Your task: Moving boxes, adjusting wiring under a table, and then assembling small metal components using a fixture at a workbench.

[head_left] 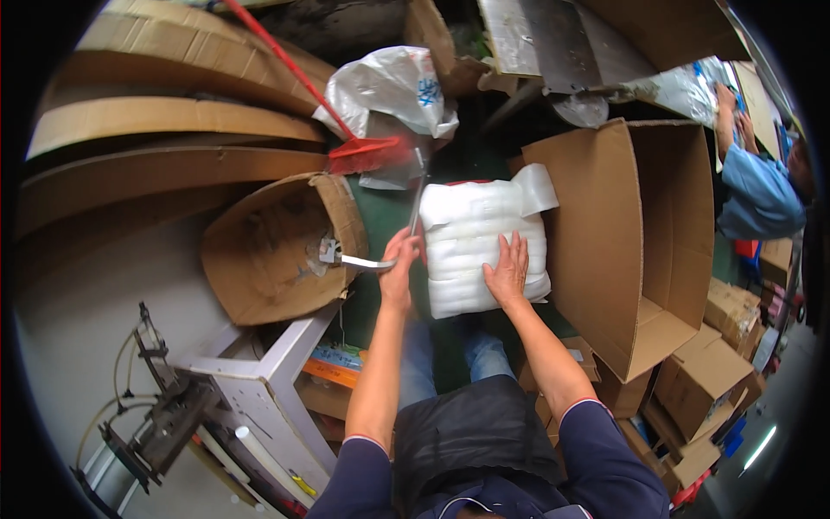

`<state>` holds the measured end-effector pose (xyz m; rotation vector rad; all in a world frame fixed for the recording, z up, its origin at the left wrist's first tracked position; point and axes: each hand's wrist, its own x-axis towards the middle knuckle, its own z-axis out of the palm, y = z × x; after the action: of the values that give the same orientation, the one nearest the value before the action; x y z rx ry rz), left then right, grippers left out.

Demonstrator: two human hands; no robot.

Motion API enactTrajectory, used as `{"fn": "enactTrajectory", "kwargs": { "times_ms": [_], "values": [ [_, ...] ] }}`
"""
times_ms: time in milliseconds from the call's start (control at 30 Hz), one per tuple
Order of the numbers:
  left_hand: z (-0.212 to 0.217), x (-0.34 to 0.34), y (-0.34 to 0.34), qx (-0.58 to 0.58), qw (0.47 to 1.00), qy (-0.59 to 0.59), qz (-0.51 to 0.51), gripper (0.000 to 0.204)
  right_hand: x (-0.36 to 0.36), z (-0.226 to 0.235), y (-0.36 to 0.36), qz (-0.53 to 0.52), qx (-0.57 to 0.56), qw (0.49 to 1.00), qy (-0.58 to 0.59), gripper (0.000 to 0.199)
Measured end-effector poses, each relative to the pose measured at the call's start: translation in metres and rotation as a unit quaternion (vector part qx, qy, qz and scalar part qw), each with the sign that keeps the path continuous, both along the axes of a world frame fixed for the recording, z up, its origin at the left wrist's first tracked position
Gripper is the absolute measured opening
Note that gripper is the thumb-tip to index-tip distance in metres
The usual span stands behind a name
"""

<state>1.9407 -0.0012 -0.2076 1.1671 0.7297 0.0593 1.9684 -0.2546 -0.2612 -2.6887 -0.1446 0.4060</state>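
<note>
white wrapped bundle (458, 246) in front of wearer, btwn the hands; outer layers banded, semi-see-thru. core hidden, bar a red sliver at far edge. what it sits on: can't tell, bundle covers it. loose flap of wrap (538, 189) sticks up at far r corner.

hands apart. l hand (400, 265) closed round a bent metal bar (367, 262); grip hides the middle, so can't tell if the upright rod (418, 195) above is same piece. r hand (510, 270) flat on bundle, fingers spread a bit, palm side hidden.

containers: worn cardboard box (246, 259) at l, mouth twd wearer's l hand; clear scraps inside, too dim to sort. bar's far end shows in front of that mouth. big carton (592, 233) just r of bundle, flaps out, opening faces r; inner walls partly seen. white plastic bag (380, 86) beyond, crumpled, contents unclear. red dustpan or broom head (367, 154) by it, blurred; type uncertain.

far r: co-worker in blue sleeve (761, 195), cut by lens rim, hands near clear plastic. stacked boxes (705, 381) below, contents mostly hidden. machine (160, 398) low l, partly in shadow.
</note>
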Motion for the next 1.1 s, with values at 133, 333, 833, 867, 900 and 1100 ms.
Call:
{"fn": "enactTrajectory", "kwargs": {
  "times_ms": [133,333,833,867,900,1100],
  "values": [
    [0.029,0.040,0.031,0.039,0.999,0.010,-0.017,0.029,0.001,0.004,0.005,0.017,-0.072,0.996,0.050,0.091],
    [0.087,0.094,0.075,-0.017,0.999,-0.022,0.028,0.040,-0.005,0.014,-0.005,0.034,-0.133,0.982,0.127,0.098],
    [0.104,0.124,0.145,0.063,0.991,0.060,-0.103,0.044,-0.034,0.043,-0.047,0.056,-0.097,0.959,0.261,0.088],
    [0.105,0.123,0.145,0.067,0.989,0.053,-0.124,0.043,-0.043,0.042,-0.049,0.051,-0.097,0.959,0.262,0.088],
    [0.108,0.122,0.143,0.070,0.986,0.047,-0.145,0.042,-0.052,0.043,-0.050,0.057,-0.097,0.958,0.265,0.088],
    [0.101,0.101,0.108,0.126,0.949,0.090,-0.275,0.035,-0.103,0.050,-0.050,0.082,-0.144,0.938,0.304,0.099]
  ]
}}
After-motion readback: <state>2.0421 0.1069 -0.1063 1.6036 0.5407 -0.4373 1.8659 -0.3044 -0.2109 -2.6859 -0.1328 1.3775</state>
